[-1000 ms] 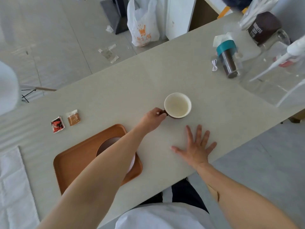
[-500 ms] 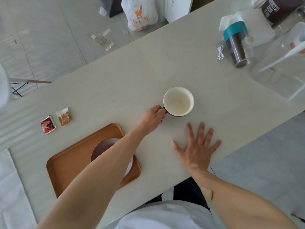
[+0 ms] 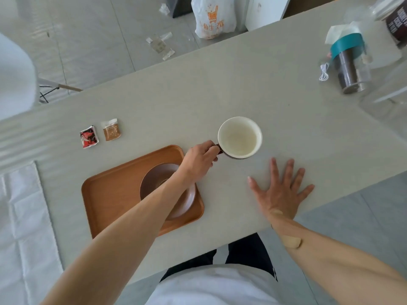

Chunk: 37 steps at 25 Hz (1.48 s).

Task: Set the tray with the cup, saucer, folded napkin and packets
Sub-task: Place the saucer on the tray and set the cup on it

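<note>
A cup (image 3: 240,137), cream inside and dark brown outside, stands empty on the table just right of the tray. My left hand (image 3: 199,160) grips its dark handle. An orange-brown tray (image 3: 110,194) lies near the front edge and carries a brown saucer (image 3: 154,181), partly hidden under my left forearm. A red packet (image 3: 88,136) and a brown packet (image 3: 111,130) lie on the table behind the tray. A white napkin (image 3: 19,227) is spread at the far left. My right hand (image 3: 280,192) rests flat on the table with its fingers spread.
The grey table's (image 3: 220,84) front edge runs close to my right hand. At the back right stand a teal-lidded bottle (image 3: 350,64), a dark jar (image 3: 396,20), clear containers and a white cable (image 3: 323,72). A white plastic bag (image 3: 213,17) sits on the floor beyond.
The camera has shifted, so everything sits further right in view. My left hand keeps its grip on the cup handle; the cup looks slightly nearer the tray. My right hand stays flat.
</note>
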{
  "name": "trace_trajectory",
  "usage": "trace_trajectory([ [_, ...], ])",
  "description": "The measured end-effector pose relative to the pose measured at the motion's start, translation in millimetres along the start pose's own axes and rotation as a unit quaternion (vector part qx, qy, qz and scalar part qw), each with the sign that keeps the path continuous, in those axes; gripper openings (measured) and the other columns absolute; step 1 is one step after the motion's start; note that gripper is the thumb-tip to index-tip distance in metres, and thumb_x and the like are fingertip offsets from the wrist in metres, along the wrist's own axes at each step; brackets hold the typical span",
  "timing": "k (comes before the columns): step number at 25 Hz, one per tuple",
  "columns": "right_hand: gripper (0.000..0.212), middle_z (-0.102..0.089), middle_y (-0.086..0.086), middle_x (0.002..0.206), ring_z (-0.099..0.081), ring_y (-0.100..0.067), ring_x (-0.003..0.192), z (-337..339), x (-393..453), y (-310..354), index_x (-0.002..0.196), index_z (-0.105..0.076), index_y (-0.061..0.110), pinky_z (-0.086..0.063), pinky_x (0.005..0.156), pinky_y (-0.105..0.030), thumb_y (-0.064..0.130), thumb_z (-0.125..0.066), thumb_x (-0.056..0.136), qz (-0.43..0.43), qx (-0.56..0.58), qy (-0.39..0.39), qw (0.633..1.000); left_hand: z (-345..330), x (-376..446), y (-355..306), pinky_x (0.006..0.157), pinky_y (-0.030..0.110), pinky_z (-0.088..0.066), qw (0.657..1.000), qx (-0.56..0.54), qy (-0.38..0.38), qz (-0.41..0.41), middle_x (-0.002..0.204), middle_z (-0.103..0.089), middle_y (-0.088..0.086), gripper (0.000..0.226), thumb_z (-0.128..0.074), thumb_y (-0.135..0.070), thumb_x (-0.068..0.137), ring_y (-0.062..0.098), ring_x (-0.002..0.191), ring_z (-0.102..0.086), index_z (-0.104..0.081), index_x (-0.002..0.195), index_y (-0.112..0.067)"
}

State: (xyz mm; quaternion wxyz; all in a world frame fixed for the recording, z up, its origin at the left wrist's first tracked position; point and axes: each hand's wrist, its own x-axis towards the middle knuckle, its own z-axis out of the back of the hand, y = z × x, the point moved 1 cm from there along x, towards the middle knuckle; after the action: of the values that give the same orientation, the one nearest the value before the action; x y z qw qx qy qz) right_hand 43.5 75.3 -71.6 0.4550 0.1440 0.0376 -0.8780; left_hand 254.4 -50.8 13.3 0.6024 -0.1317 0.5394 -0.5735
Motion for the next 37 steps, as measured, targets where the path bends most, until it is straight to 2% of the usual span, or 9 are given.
trace_trajectory([
  [4, 0.091, 0.008, 0.0, 0.164, 0.012, -0.032, 0.149, 1.8, -1.2, 1.2, 0.148, 0.01, 0.049, 0.004, 0.113, -0.069, 0.093, -0.009, 0.071, 0.005, -0.001, 0.01, 1.0, 44.9, -45.0, 45.1, 0.068, 0.036, -0.045, 0.999, -0.021, -0.048, 0.003, 0.072, -0.066, 0.002, 0.026, -0.047, -0.025, 0.089, 0.015, 0.063, -0.053, -0.056, 0.074, -0.006],
  [9, 0.091, 0.01, -0.001, 0.164, 0.011, -0.032, 0.149, 4.6, -3.1, 1.4, 0.149, 0.009, 0.048, 0.005, 0.113, -0.069, 0.093, -0.009, 0.071, 0.01, 0.005, 0.014, 1.0, 75.2, -95.7, 104.9, 0.06, 0.031, -0.037, 0.991, -0.082, -0.097, 0.047, 0.069, -0.062, -0.002, 0.024, -0.047, -0.03, 0.084, 0.013, 0.062, -0.049, -0.058, 0.066, -0.02],
  [14, 0.091, 0.007, -0.001, 0.165, 0.01, -0.031, 0.149, 6.1, -3.7, 1.4, 0.149, 0.004, 0.048, 0.006, 0.113, -0.068, 0.094, -0.013, 0.072, 0.015, 0.02, 0.009, 1.0, 88.8, -125.2, 134.6, 0.051, 0.02, -0.036, 0.984, -0.121, -0.112, 0.061, 0.066, -0.06, 0.0, 0.027, -0.048, -0.034, 0.083, 0.008, 0.058, -0.046, -0.058, 0.059, -0.029],
  [18, 0.092, 0.004, -0.002, 0.165, 0.007, -0.032, 0.149, 4.4, -4.1, 1.1, 0.15, 0.0, 0.047, 0.004, 0.113, -0.07, 0.093, -0.013, 0.072, 0.02, 0.022, 0.001, 1.0, 92.4, -134.3, 143.8, 0.05, 0.019, -0.036, 0.989, -0.092, -0.102, 0.058, 0.061, -0.058, -0.003, 0.044, -0.046, -0.017, 0.095, 0.007, 0.056, -0.045, -0.055, 0.055, -0.032],
  [20, 0.092, 0.003, -0.002, 0.165, 0.006, -0.032, 0.15, 3.9, -4.1, 0.9, 0.15, -0.001, 0.047, 0.003, 0.112, -0.07, 0.093, -0.013, 0.072, 0.02, 0.024, -0.004, 1.0, 93.5, -134.4, 140.8, 0.053, 0.024, -0.037, 0.993, -0.05, -0.098, 0.051, 0.061, -0.057, -0.007, 0.042, -0.044, -0.018, 0.096, 0.006, 0.056, -0.045, -0.053, 0.058, -0.031],
  [23, 0.091, 0.002, -0.002, 0.165, 0.006, -0.032, 0.15, 3.8, -4.2, 1.0, 0.15, -0.002, 0.047, 0.003, 0.112, -0.07, 0.093, -0.014, 0.072, 0.019, 0.031, -0.006, 0.999, 95.4, -135.9, 137.4, 0.057, 0.038, -0.042, 0.993, 0.085, -0.086, 0.018, 0.067, -0.059, -0.007, 0.024, -0.041, -0.03, 0.094, 0.014, 0.06, -0.05, -0.049, 0.071, -0.028],
  [25, 0.091, 0.003, -0.001, 0.165, 0.006, -0.032, 0.15, 3.7, -4.6, 1.1, 0.15, -0.001, 0.048, 0.003, 0.113, -0.07, 0.093, -0.016, 0.072, 0.019, 0.032, -0.004, 0.999, 95.3, -137.4, 138.1, 0.057, 0.04, -0.045, 0.982, 0.166, -0.093, 0.004, 0.071, -0.061, -0.008, 0.018, -0.041, -0.03, 0.097, 0.016, 0.064, -0.055, -0.05, 0.082, -0.026],
  [31, 0.09, 0.004, 0.0, 0.165, 0.008, -0.031, 0.15, 3.0, -3.9, 0.5, 0.149, 0.001, 0.048, 0.005, 0.113, -0.069, 0.093, -0.015, 0.073, 0.018, 0.032, -0.004, 0.999, 87.1, -138.3, 143.0, 0.051, 0.017, -0.041, 0.984, 0.121, -0.134, -0.014, 0.072, -0.061, -0.01, 0.016, -0.044, -0.026, 0.099, 0.006, 0.062, -0.055, -0.055, 0.089, -0.022],
  [37, 0.09, 0.003, 0.0, 0.165, 0.007, -0.031, 0.15, 1.9, -2.7, 0.4, 0.149, 0.0, 0.048, 0.004, 0.113, -0.069, 0.093, -0.015, 0.072, 0.016, 0.029, -0.007, 0.999, 85.1, -137.6, 144.7, 0.057, 0.02, -0.044, 0.985, 0.082, -0.151, -0.002, 0.075, -0.061, -0.009, 0.014, -0.045, -0.027, 0.1, 0.012, 0.066, -0.058, -0.056, 0.095, -0.02],
])
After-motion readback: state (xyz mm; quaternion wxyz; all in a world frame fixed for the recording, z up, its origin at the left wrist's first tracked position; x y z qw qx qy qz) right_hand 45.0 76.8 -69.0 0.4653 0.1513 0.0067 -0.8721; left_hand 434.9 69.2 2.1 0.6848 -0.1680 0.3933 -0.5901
